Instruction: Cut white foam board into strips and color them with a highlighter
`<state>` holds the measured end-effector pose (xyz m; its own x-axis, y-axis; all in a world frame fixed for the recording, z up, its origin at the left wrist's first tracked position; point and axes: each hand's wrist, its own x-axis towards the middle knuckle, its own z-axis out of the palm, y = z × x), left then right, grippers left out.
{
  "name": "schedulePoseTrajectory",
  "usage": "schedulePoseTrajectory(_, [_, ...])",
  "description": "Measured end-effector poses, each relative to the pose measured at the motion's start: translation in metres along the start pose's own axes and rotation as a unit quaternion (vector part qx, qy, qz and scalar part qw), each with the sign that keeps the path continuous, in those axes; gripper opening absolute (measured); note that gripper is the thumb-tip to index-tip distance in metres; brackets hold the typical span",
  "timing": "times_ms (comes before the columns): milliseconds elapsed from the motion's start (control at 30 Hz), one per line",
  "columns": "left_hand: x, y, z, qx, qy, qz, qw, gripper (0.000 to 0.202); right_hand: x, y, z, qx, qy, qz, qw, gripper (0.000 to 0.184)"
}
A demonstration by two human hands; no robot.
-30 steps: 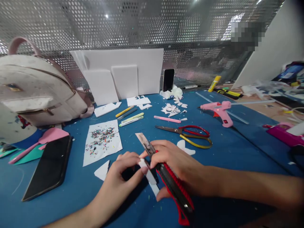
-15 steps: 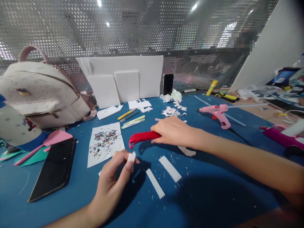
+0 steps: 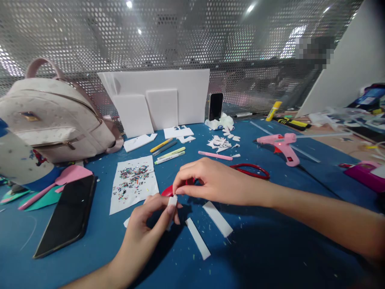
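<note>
My left hand [image 3: 136,228] pinches a small white piece [image 3: 172,200] with the thumb and first finger. The piece sits right between those two tips, and its top end pokes up past them. On my right hand [image 3: 216,182], the thumb and finger are close together, right at that top end. I can't tell if they grip it too.

Just behind my fingers is a red cutter [image 3: 167,191], partly hidden by my right hand. On my side of the right hand, a thin strip [image 3: 197,239] and a wider strip [image 3: 218,219] lie flat on the blue table [image 3: 255,253]. Both are white, near each other but not touching.

Past my left hand there is a paper [image 3: 117,206] with lots of tiny colored bits. A pink pen [image 3: 215,155] lies behind my right hand. Farther right is a pink glue gun [image 3: 282,140]. Far left, there's a big black phone [image 3: 66,216].
</note>
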<state>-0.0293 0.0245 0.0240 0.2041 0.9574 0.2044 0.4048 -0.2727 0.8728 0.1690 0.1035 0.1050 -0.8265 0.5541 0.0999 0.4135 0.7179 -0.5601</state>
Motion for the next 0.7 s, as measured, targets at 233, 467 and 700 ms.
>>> schedulePoseTrajectory(233, [0.001,0.000,0.000,0.014,-0.002,-0.004,1.000,0.036,-0.003,0.000,0.010,0.018,0.017,0.009,1.000,0.010])
schedulePoseTrajectory(467, [0.003,-0.004,-0.002,-0.003,0.003,-0.005,1.000,0.031,-0.003,0.000,0.018,0.049,0.054,0.012,0.997,0.009])
schedulePoseTrajectory(700, [0.002,-0.006,-0.002,-0.025,0.022,-0.018,0.999,0.031,0.000,0.008,0.013,-0.009,0.136,-0.022,0.990,0.009])
